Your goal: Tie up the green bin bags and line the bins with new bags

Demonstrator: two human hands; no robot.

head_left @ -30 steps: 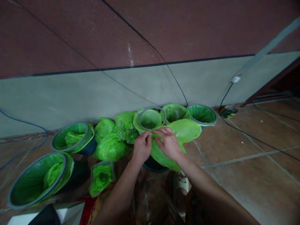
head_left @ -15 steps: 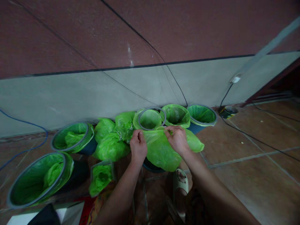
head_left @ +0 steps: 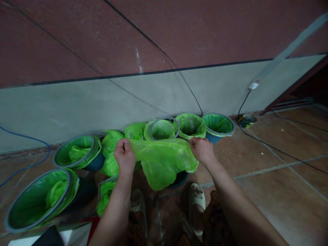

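Note:
A thin green plastic bag (head_left: 159, 164) is stretched taut between my two hands. My left hand (head_left: 125, 155) pinches its top edge at the left corner. At the opposite corner my right hand (head_left: 202, 150) is closed on the same edge. The bag's body hangs down, crumpled, over a dark bin (head_left: 180, 179) that is mostly hidden beneath it. Just beyond the bag is a grey ring (head_left: 176, 128) on a green-lined bin (head_left: 162, 130).
Against the wall stand more lined bins, one (head_left: 191, 125) in the middle and a blue one (head_left: 219, 124) further right. Two larger bins (head_left: 38, 201) (head_left: 77, 150) are at left. Filled green bags (head_left: 110, 141) lie between. A black cable (head_left: 276, 148) crosses the floor.
My hands have moved apart, the left one leftward and the right one slightly right. The bag's top edge is now pulled wider and straighter between them.

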